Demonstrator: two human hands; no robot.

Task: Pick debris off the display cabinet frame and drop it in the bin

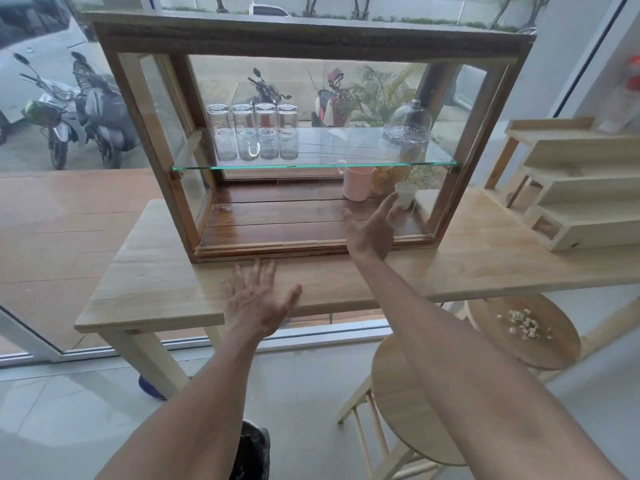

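Observation:
A wooden display cabinet (145, 140) with glass sides and a glass shelf (311, 165) stands on a light wooden table (145, 289). My right hand (372, 226) reaches over the cabinet's lower front frame, fingers apart, its fingertips near a small white cup (406, 194); it holds nothing. My left hand (258, 299) hovers open over the table's front edge, just in front of the cabinet base. A dark bin (251, 452) lined with a bag sits on the floor below, partly hidden by my left forearm. No debris shows on the frame.
Several upturned glasses (252, 131) stand on the shelf, with a pink mug (358, 183) and a plastic jar (405, 133) at the right. A tiered wooden rack (575, 188) occupies the table's right end. Two round stools (408, 403) stand below; the farther one (491, 320) carries pale crumbs (524, 323).

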